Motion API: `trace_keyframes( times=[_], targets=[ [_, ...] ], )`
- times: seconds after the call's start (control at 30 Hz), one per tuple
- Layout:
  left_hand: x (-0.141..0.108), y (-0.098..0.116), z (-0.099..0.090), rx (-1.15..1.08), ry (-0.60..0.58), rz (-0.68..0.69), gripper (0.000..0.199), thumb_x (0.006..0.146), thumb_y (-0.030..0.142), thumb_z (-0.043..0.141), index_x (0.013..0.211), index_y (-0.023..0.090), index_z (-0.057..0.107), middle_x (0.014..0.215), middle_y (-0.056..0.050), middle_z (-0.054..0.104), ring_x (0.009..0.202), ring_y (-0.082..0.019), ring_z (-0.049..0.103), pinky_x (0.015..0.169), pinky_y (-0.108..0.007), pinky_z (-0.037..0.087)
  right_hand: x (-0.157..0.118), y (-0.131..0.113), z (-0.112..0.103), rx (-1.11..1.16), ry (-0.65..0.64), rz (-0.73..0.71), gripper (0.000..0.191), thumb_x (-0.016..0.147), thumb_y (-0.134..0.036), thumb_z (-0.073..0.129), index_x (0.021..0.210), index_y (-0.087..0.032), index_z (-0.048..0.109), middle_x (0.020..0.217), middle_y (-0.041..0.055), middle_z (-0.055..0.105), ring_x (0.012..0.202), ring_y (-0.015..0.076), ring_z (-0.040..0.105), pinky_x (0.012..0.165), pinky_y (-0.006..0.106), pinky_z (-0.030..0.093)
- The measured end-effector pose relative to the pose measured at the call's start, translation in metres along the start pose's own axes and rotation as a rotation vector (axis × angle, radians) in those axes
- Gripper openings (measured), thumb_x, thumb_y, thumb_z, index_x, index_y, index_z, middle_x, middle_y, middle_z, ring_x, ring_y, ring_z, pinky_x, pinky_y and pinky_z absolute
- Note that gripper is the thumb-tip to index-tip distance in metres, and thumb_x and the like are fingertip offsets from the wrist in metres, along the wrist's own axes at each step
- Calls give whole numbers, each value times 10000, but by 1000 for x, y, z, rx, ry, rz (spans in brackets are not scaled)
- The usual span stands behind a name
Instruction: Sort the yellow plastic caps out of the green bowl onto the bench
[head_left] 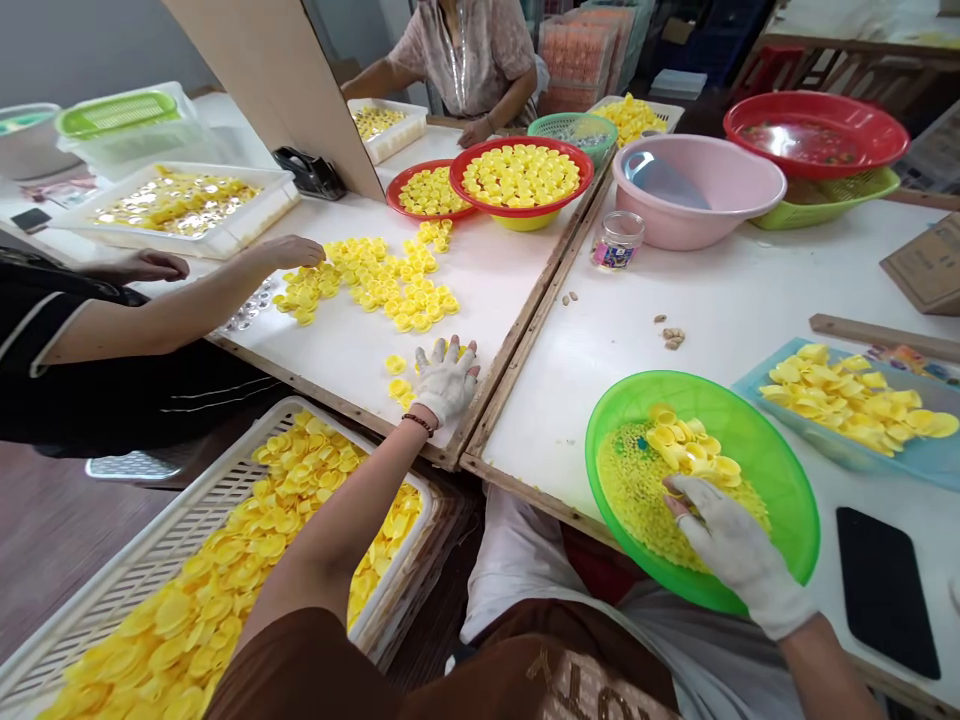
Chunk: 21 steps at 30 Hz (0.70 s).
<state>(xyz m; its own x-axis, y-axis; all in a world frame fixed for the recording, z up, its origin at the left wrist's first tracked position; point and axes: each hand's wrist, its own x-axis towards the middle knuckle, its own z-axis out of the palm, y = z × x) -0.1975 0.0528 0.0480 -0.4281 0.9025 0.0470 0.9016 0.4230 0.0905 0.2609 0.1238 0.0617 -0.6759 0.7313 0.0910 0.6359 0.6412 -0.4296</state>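
Yellow cups (694,445) lie in green bowl (791,480), at R hand (731,550) fingertips; fingers curled, nearly closed, grip on a cup can't be confirmed. L hand (445,385) palm down on tbl. (349,350), fingers spread, released, beside loose yellow pcs. (396,364)

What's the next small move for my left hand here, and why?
I'd probably sweep your left hand towards the big yellow group, bringing the loose cups along. Your fingers are spread over some yellow already, and those cups lie apart, nearer the wooden edge.
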Motion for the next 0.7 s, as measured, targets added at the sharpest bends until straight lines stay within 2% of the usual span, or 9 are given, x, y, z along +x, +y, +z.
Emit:
trace_keyframes(
  times=[0.1,0.23,0.43,0.53,0.7],
  targets=[
    [0,-17,-1,5,-19,4,589,1064,433,283,1600,225,409,1681,-167,312,1535,-444,253,1152,-774,142,-3,-1,2,-16,-3,14,290,958,-330,488,1135,-206,681,1145,140,772,1046,304,750,927,477,609],
    [-7,-42,-4,38,-47,-20,591,1062,443,284,1608,242,390,1693,-146,296,1550,-416,233,1173,-741,170,-3,0,3,-25,-31,41,315,963,-374,486,1127,-189,681,1149,130,773,1037,301,749,913,477,611],
    [-14,-79,-13,39,-16,-29,584,1023,383,404,1587,234,420,1667,-158,348,1536,-406,265,1189,-701,188,-2,7,1,-31,-27,71,327,937,-388,502,1125,-196,688,1172,123,775,1056,308,747,937,467,609],
    [-11,-97,-16,44,-14,-29,582,1014,376,416,1579,238,432,1662,-153,360,1529,-395,283,1196,-675,199,-3,10,2,-31,-36,93,325,942,-400,504,1132,-208,684,1175,117,774,1068,313,744,942,475,608],
    [3,-135,-12,63,-9,-28,597,1044,430,329,1588,200,421,1666,-168,344,1530,-392,280,1179,-669,234,-4,11,3,-44,-29,146,334,930,-426,513,1137,-223,679,1179,120,769,1071,334,741,929,515,609]
  ],
)
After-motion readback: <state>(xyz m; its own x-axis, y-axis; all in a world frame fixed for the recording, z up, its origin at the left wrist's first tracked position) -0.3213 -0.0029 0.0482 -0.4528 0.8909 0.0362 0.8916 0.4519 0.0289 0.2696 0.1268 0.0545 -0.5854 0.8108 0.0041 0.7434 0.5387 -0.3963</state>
